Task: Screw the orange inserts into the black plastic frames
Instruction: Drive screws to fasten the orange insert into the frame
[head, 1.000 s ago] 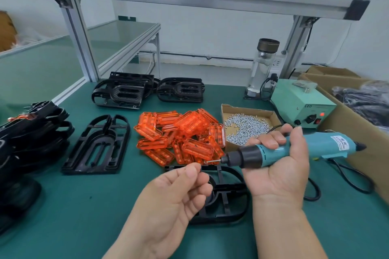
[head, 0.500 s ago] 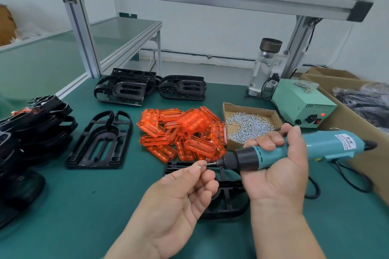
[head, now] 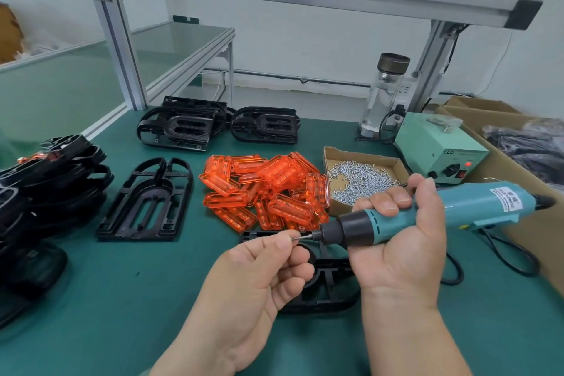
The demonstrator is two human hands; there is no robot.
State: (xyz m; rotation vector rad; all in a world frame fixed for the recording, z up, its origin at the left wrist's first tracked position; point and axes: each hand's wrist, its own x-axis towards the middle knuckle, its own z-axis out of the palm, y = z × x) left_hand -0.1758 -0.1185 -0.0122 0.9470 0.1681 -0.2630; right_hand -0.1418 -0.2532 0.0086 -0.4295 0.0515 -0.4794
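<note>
The screwdriver is clasped in the right hand so its bit meets the fingertips of the left hand, where a screw (barely visible) is pinched, presumably for loading.

1. The bench is bare near me on the left, so a hand can slide in there.
2. A black frame lies right under my left hand and right hand. It blocks the way down.
3. The screwdriver and the screw I pinch at its tip close the gap between my hands.
4. Behind them, the orange inserts and the box of screws fill the middle.
5. A stack of frames walls the left side. A cardboard box and a cable crowd the right.
</note>
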